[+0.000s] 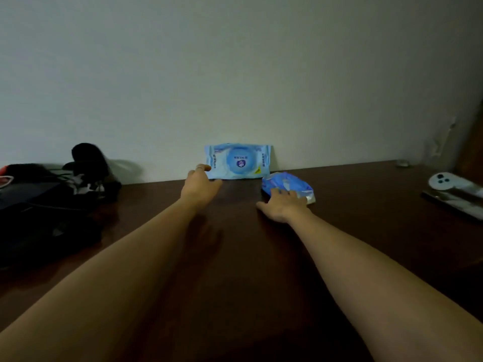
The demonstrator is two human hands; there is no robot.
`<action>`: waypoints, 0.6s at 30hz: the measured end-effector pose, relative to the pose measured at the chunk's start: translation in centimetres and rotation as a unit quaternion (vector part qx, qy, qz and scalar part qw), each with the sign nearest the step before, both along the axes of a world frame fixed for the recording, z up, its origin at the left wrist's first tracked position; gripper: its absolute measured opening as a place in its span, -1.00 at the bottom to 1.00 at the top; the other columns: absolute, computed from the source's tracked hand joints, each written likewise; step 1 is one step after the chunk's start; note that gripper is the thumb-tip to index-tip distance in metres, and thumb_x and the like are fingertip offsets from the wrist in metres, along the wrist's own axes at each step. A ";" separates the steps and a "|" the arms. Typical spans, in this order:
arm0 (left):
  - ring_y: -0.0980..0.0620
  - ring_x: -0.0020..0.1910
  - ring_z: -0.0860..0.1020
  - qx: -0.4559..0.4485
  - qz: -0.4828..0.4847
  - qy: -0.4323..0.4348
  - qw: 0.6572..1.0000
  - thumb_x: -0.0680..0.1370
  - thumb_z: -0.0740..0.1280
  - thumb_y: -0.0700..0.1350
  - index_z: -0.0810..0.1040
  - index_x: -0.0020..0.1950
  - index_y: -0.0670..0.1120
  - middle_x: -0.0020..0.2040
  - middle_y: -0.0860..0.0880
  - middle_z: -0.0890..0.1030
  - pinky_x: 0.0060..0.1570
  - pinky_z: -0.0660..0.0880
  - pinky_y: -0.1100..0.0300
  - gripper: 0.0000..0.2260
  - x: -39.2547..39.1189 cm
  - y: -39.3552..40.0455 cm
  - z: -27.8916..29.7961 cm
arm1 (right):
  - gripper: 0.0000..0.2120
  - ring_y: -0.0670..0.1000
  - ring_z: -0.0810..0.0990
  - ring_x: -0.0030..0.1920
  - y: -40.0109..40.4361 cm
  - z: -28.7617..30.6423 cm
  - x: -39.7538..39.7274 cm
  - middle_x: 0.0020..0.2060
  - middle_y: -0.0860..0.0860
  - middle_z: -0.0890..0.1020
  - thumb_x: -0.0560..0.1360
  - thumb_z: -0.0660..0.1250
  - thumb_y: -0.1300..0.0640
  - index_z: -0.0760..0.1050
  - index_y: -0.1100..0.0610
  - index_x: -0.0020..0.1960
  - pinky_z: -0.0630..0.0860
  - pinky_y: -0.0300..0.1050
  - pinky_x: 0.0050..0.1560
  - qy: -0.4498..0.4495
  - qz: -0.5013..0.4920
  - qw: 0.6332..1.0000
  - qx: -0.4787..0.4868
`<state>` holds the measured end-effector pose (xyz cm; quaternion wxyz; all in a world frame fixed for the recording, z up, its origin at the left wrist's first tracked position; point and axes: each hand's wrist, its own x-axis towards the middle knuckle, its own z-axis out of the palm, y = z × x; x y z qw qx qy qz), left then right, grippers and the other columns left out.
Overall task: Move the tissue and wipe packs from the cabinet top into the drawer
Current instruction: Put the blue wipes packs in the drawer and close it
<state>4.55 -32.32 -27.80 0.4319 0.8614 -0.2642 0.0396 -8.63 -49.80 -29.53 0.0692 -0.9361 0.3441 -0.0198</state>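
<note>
Against back wall, on dark wooden cabinet top (235, 257): wipe pack (238, 161) stands on edge, leaning on wall (235, 74), label facing out. Left hand (201, 184) at its lower left corner, fingers extended, not yet closed round it; contact uncertain. Tissue pack (287, 185) lies flat just right of wipe pack, apart from wall. Right hand (282, 205) rests on its near edge, fingers spread, no grip evident. Both arms at full reach, judged start of pickup. Drawer not in view. Dark clutter (52, 205) at left.

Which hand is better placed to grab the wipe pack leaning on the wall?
Left. The left hand is at the upright wipe pack; the right hand rests on the flat pack.
</note>
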 end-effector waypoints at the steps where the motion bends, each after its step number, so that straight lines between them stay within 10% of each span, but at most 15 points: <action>1: -0.15 0.23 0.52 -0.017 0.011 0.015 1.000 0.54 0.39 -0.05 0.33 0.46 -0.09 0.36 -0.19 0.43 0.21 0.50 -0.04 -0.48 1.7 -1.4 -0.2 | -0.19 0.19 0.04 0.59 -0.6 -0.5 1.2 0.61 0.09 0.08 0.54 0.03 -0.40 -0.01 0.03 0.63 0.07 0.27 0.50 0.013 0.009 1.000 -0.010; 10: -0.18 0.27 0.52 -0.214 0.062 0.144 0.964 0.44 0.50 0.08 0.12 0.55 -0.10 0.36 -0.16 0.49 0.24 0.49 -0.02 -0.17 10.6 -10.9 -3.9 | -0.16 0.10 -0.11 0.61 -4.4 -2.5 8.2 0.63 0.01 -0.04 0.49 -0.10 -0.47 -0.06 -0.03 0.63 -0.15 0.30 0.51 0.021 0.022 0.999 -0.038; 15: -0.04 -0.08 0.63 -0.185 0.022 0.123 0.975 0.53 0.40 0.05 0.57 0.05 -0.02 -0.02 -0.07 0.66 0.02 0.62 -0.03 -0.81 9.1 -10.2 -4.0 | -0.19 0.13 0.01 0.60 -3.8 -1.8 7.7 0.61 0.06 0.06 0.53 -0.10 -0.43 -0.01 0.03 0.63 -0.05 0.26 0.52 0.024 0.034 0.997 -0.058; 18: -0.09 -0.02 0.60 -0.213 0.034 0.146 0.965 0.58 0.33 -0.04 0.55 0.22 -0.17 0.02 -0.11 0.62 0.04 0.59 -0.01 -0.71 6.3 -6.9 -3.4 | -0.35 0.17 0.20 0.52 -1.7 -0.6 5.9 0.53 0.10 0.27 0.60 0.03 -0.24 0.19 0.12 0.55 0.18 0.17 0.47 -0.011 0.076 0.994 -0.082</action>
